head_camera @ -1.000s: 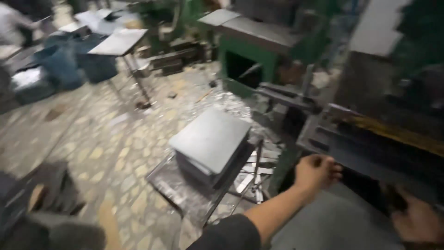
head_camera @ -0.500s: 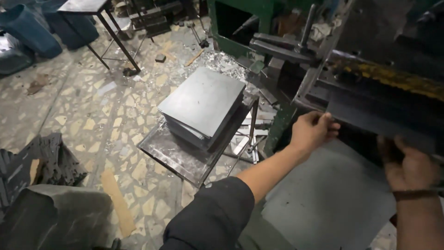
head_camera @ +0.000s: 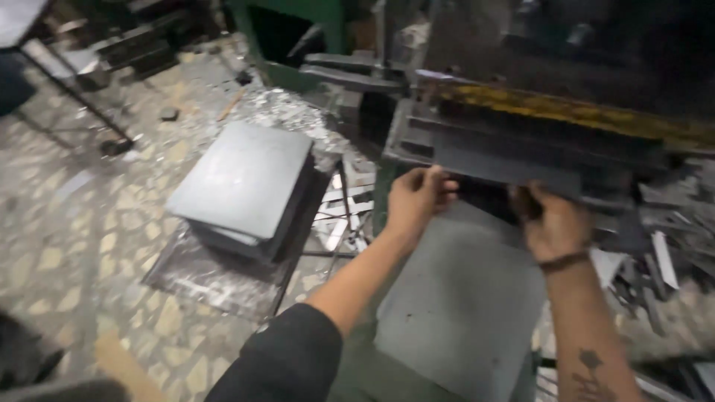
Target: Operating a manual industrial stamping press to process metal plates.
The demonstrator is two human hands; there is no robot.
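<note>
A flat grey metal sheet (head_camera: 506, 170) lies in the bed of a dark machine (head_camera: 566, 112) with a worn yellow strip along its front. My left hand (head_camera: 417, 197) pinches the sheet's near edge at its left end. Gripping the same edge further right is my right hand (head_camera: 550, 222), which wears a dark wrist band. Both forearms reach up from the bottom of the view. A larger grey sheet (head_camera: 462, 305) lies below my hands.
A stack of grey metal sheets (head_camera: 246, 179) rests on a low metal stand (head_camera: 216, 279) to the left. Shiny offcuts (head_camera: 350, 197) litter the stone floor beside it, and scrap strips (head_camera: 663, 257) pile up on the right. A green machine frame (head_camera: 298, 30) stands behind.
The view has swung right and closer to the machine. My right hand has risen to the sheet's edge, level with my left hand, which stays on the sheet.
</note>
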